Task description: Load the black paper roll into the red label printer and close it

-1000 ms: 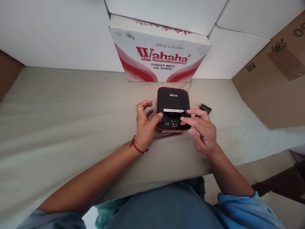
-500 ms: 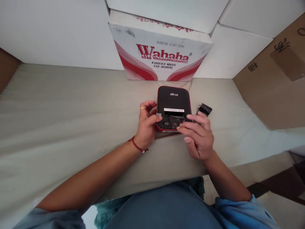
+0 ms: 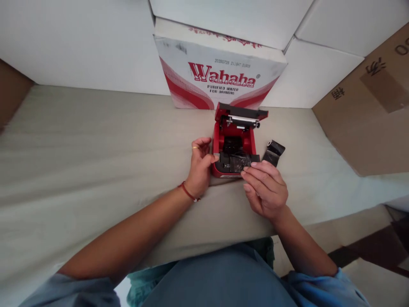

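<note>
A small red and black label printer [image 3: 217, 172] stands on the cloth-covered surface with its lid [image 3: 243, 111] raised. Inside the red bay lies a dark roll [image 3: 232, 144]. A shiny black strip [image 3: 238, 163] lies across the front panel. My left hand [image 3: 201, 164] grips the printer's left side, its thumb on a grey latch [image 3: 216, 156]. My right hand [image 3: 266, 185] rests its outstretched fingertips on the front right corner, touching the strip's end. Its thumb is apart from the fingers, below the front edge. Right of the printer sits a small black roll [image 3: 274, 151] with its end unrolled.
Behind the printer, very close to the raised lid, stands a white and red Wahaha water carton [image 3: 223, 81]. White boxes [image 3: 96, 47] line the back. A brown cardboard box [image 3: 364, 123] stands at the right. The wrinkled cloth [image 3: 111, 140] covers the surface.
The printer's lid has swung up and back, exposing the red bay and the dark roll. Both hands have stayed near the same places on the printer. The view has shifted slightly.
</note>
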{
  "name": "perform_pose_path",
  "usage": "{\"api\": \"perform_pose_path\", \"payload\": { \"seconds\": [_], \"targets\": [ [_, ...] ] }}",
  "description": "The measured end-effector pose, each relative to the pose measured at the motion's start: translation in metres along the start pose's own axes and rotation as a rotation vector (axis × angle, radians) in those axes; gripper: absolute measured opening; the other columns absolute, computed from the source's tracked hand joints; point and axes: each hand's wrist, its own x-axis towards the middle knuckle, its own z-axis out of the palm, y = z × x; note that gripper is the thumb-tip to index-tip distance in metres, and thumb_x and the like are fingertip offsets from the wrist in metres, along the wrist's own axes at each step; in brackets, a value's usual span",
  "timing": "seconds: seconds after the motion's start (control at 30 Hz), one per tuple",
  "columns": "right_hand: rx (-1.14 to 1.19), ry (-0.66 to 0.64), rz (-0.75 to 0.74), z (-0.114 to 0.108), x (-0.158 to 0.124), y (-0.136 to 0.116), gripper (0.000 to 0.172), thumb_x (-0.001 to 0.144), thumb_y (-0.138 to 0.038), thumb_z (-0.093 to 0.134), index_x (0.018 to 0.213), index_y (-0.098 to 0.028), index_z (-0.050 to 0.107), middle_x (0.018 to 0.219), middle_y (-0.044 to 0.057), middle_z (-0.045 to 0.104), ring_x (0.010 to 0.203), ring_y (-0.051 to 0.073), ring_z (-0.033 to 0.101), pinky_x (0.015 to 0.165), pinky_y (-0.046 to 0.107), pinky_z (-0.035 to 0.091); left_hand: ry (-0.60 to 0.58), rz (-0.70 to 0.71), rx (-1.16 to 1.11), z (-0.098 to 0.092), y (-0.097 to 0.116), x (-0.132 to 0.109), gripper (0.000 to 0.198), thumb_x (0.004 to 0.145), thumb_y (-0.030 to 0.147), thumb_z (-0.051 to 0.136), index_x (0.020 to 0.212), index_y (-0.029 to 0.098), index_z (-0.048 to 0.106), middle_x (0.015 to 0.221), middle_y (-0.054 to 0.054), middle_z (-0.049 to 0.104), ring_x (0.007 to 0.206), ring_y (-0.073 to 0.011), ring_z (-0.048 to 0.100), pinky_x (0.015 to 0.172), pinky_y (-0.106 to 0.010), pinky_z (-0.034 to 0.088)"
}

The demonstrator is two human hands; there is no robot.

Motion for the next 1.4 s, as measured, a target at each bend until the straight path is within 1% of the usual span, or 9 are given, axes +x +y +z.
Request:
{"api": "perform_pose_path", "payload": {
  "seconds": [0.13, 0.23, 0.37, 0.47, 0.6, 0.87, 1.13, 1.3, 1.4],
  "targets": [
    [0.141, -0.159, 0.125, -0.012, 0.04, 0.012, 0.027, 0.115, -0.025, 0.058, 0.106, -0.022, 0.084, 0.103, 0.007, 0.089, 0.096, 0.021, 0.084, 0.088, 0.035, 0.066, -0.075, 0.076, 0.007, -0.003, -0.01, -0.003, 0.058, 0.079, 0.055, 0.094, 0.121, 0.03, 0.063, 0.126, -0.003, 0.068, 0.121, -0.0247, 0.064, 0.104, -0.038, 0.054],
    [0.049, -0.494, 0.29, -0.012, 0.086, 0.025, 0.029, 0.115, -0.027, 0.056, 0.118, -0.022, 0.085, 0.118, 0.009, 0.089, 0.102, 0.023, 0.084, 0.087, 0.034, 0.062, -0.092, 0.072, -0.002, -0.003, -0.01, -0.001, 0.066, 0.076, 0.063, 0.097, 0.123, 0.03, 0.064, 0.126, -0.003, 0.068, 0.12, -0.0244, 0.064, 0.103, -0.037, 0.054],
    [-0.253, -0.985, 0.343, 0.011, 0.139, 0.04, 0.04, 0.102, -0.013, 0.059, 0.135, -0.02, 0.082, 0.127, 0.015, 0.088, 0.109, 0.032, 0.082, 0.085, 0.038, 0.056, -0.087, 0.06, -0.01, -0.003, -0.009, 0.001, 0.069, 0.074, 0.065, 0.099, 0.122, 0.03, 0.064, 0.127, -0.003, 0.068, 0.119, -0.0243, 0.065, 0.101, -0.037, 0.055],
    [-0.34, -1.111, 0.294, 0.035, 0.157, 0.043, 0.039, 0.098, -0.014, 0.064, 0.133, -0.021, 0.082, 0.129, 0.016, 0.087, 0.112, 0.034, 0.081, 0.082, 0.038, 0.054, -0.074, 0.062, -0.02, -0.002, -0.008, 0.002, 0.069, 0.072, 0.063, 0.1, 0.121, 0.03, 0.064, 0.128, -0.003, 0.067, 0.12, -0.0248, 0.065, 0.102, -0.037, 0.055],
    [-0.38, -1.094, 0.279, 0.037, 0.156, 0.034, 0.036, 0.102, -0.014, 0.058, 0.128, -0.019, 0.083, 0.127, 0.018, 0.087, 0.112, 0.037, 0.081, 0.082, 0.042, 0.057, -0.083, 0.053, -0.022, -0.001, -0.006, 0.001, 0.069, 0.072, 0.063, 0.1, 0.122, 0.031, 0.063, 0.131, -0.004, 0.066, 0.123, -0.0249, 0.065, 0.105, -0.038, 0.054],
    [-0.335, -0.62, 0.394, -0.075, 0.121, 0.079, 0.049, 0.104, -0.034, 0.065, 0.152, -0.028, 0.074, 0.135, 0.011, 0.084, 0.114, 0.039, 0.079, 0.095, 0.052, 0.062, -0.107, 0.066, -0.007, 0.0, -0.008, 0.001, 0.065, 0.078, 0.064, 0.095, 0.123, 0.03, 0.063, 0.13, -0.004, 0.068, 0.124, -0.0258, 0.066, 0.107, -0.04, 0.055],
    [-0.284, -1.091, 0.539, 0.01, 0.1, 0.149, 0.05, 0.096, -0.015, 0.067, 0.144, -0.022, 0.082, 0.134, 0.014, 0.087, 0.117, 0.032, 0.081, 0.094, 0.037, 0.06, -0.09, 0.04, -0.038, 0.0, -0.008, 0.004, 0.065, 0.074, 0.061, 0.097, 0.121, 0.029, 0.065, 0.127, -0.003, 0.069, 0.12, -0.0242, 0.065, 0.104, -0.038, 0.054],
    [-0.258, -0.903, 0.672, -0.015, 0.063, 0.167, 0.061, 0.099, -0.017, 0.066, 0.16, -0.017, 0.071, 0.162, 0.018, 0.073, 0.134, 0.034, 0.077, 0.111, 0.043, 0.06, -0.112, 0.047, -0.029, 0.0, -0.007, 0.004, 0.065, 0.076, 0.063, 0.096, 0.121, 0.029, 0.064, 0.127, -0.004, 0.068, 0.121, -0.0254, 0.066, 0.105, -0.04, 0.054],
    [-0.265, -0.919, 0.808, -0.027, 0.04, 0.176, 0.052, 0.099, -0.024, 0.072, 0.15, -0.016, 0.078, 0.149, 0.02, 0.081, 0.126, 0.038, 0.081, 0.107, 0.049, 0.063, -0.114, 0.033, -0.041, 0.0, -0.006, 0.003, 0.065, 0.076, 0.063, 0.097, 0.122, 0.029, 0.065, 0.125, -0.003, 0.069, 0.118, -0.0245, 0.066, 0.103, -0.039, 0.055]
  ]
}}
